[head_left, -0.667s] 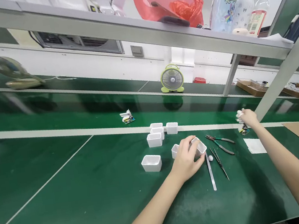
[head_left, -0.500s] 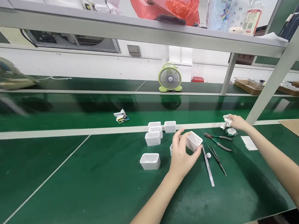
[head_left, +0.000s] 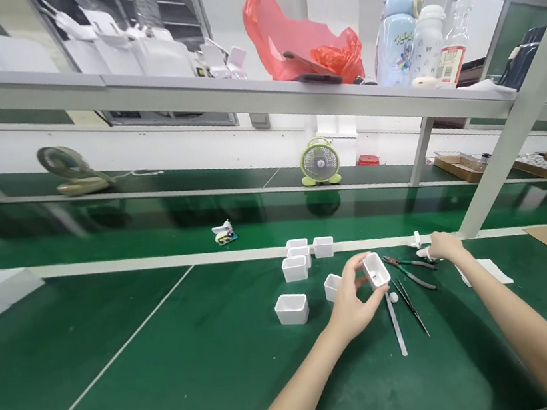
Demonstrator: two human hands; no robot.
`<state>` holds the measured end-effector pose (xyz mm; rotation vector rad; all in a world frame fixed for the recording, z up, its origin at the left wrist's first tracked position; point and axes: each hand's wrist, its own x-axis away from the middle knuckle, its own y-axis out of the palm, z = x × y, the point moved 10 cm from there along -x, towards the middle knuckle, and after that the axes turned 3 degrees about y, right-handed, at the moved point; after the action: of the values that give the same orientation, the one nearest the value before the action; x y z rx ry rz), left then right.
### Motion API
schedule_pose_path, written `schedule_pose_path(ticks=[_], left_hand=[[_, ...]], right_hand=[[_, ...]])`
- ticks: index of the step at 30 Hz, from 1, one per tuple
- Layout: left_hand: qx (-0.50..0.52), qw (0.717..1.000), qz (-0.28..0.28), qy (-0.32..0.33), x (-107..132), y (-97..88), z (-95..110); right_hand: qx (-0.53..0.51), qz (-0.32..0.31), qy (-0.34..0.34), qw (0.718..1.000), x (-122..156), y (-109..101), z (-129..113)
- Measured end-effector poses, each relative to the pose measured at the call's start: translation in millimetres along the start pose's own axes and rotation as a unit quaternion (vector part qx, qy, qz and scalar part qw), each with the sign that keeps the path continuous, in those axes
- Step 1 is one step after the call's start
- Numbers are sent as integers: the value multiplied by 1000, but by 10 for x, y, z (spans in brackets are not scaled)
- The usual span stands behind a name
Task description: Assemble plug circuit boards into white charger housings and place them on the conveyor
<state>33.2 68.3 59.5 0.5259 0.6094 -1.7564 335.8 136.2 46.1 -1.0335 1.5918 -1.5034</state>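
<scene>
My left hand [head_left: 351, 307] grips a small white plastic box [head_left: 375, 271] between thumb and fingers, its open top tilted toward me; a small dark mark shows inside. My right hand [head_left: 445, 246] reaches to the bench's back strip, fingers closed together by small white pieces [head_left: 417, 240]; what they pinch is mostly hidden. Pliers with green and grey handles [head_left: 413, 272] lie between the hands. Nearer me are tweezers [head_left: 412, 308], a flat metal strip [head_left: 397, 330] and a small white ball [head_left: 393, 297]. Another white box [head_left: 333, 286] is partly behind my left hand.
Several white boxes [head_left: 295, 269] stand left of my left hand, one [head_left: 292, 309] closer to me. White paper [head_left: 494, 271] lies beside my right forearm. A circuit board with white parts [head_left: 225, 233] sits farther back. An overhead shelf [head_left: 219, 98] and slanted post [head_left: 510, 127] frame the bench.
The view has tilted up and shifted left. My left hand still holds the box, now turned so its inside shows more. My right hand has come down closer over the white pieces.
</scene>
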Motion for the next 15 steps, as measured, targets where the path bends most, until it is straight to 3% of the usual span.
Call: schedule_pose_path(ticks=[3, 5, 6, 7, 8, 9, 10, 12, 15], left_hand=[[11, 1000, -2, 10, 25, 24, 29], [10, 1000, -4, 17, 41, 38, 58], [3, 1000, -6, 21, 49, 44, 79], [-9, 1000, -11, 26, 57, 54, 105], [-25, 999, -22, 33, 65, 70, 140], [-43, 997, -36, 46, 73, 92, 187], [-61, 995, -53, 64, 82, 120, 244], [-83, 986, -88, 112, 107, 183, 383], [-76, 974, -120, 178, 144, 246, 573]], right_hand=[[-157, 51, -56, 985, 208, -285, 3], [-252, 98, -95, 958, 468, -412, -41], [-320, 124, -124, 931, 634, -456, -91], [-493, 158, -175, 837, 835, -534, -107], [-608, 135, -233, 747, 1019, -515, -192], [-666, 96, -273, 687, 1182, -451, -295], [-692, 60, -300, 654, 1330, -376, -394], [-697, 4, -333, 636, 1569, -244, -534], [-682, -36, -340, 647, 1751, -167, -568]])
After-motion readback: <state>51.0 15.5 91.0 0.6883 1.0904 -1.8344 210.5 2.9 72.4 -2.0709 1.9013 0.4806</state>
